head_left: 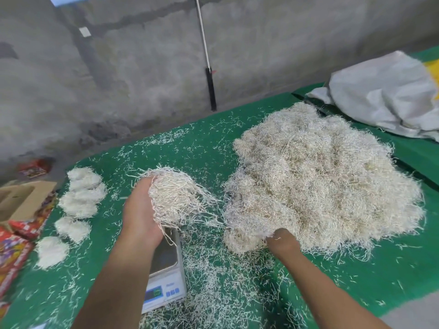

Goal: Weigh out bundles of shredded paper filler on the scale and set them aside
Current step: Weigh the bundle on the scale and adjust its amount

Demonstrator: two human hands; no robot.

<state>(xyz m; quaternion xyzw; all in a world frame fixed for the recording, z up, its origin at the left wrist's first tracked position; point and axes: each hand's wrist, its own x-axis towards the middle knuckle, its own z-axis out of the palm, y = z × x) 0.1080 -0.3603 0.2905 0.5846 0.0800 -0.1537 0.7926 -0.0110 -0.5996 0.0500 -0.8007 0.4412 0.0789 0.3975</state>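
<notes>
The scale (166,279) sits at the counter's (356,281) near edge beneath the left hand (140,212), which grips a bundle (177,198), while the right hand (282,242), fingers buried, digs into the big pile (320,181) toward the right edge.

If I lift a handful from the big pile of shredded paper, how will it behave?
Likely light and floppy: the bundle in the left hand sags with trailing strands. It probably sheds; loose shreds litter the table. Strands tangle, so the pile may drag along.
</notes>
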